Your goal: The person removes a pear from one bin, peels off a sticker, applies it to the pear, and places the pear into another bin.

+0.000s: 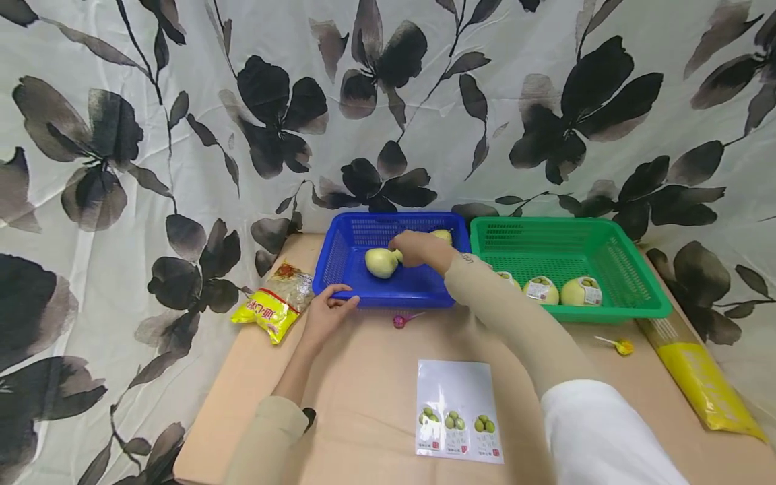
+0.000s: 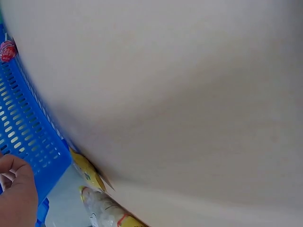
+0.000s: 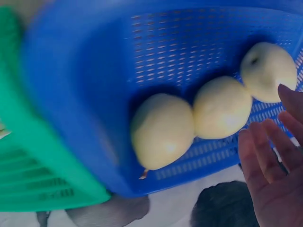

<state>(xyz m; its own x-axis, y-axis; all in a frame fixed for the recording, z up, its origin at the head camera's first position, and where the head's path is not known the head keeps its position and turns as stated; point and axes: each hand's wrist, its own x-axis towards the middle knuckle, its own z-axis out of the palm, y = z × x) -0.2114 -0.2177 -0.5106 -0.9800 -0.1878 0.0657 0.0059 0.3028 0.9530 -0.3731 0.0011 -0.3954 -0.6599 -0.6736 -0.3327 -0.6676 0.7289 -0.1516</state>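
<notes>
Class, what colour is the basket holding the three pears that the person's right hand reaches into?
The basket is blue; the right wrist view shows it best, around the pears.

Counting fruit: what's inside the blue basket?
Three pale pears lie in the blue basket. From the head view the right hand covers part of them.

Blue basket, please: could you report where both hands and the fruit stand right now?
Left hand grips blue basket front rim. Right hand open over three pale fruits inside. Nothing in the way.
</notes>
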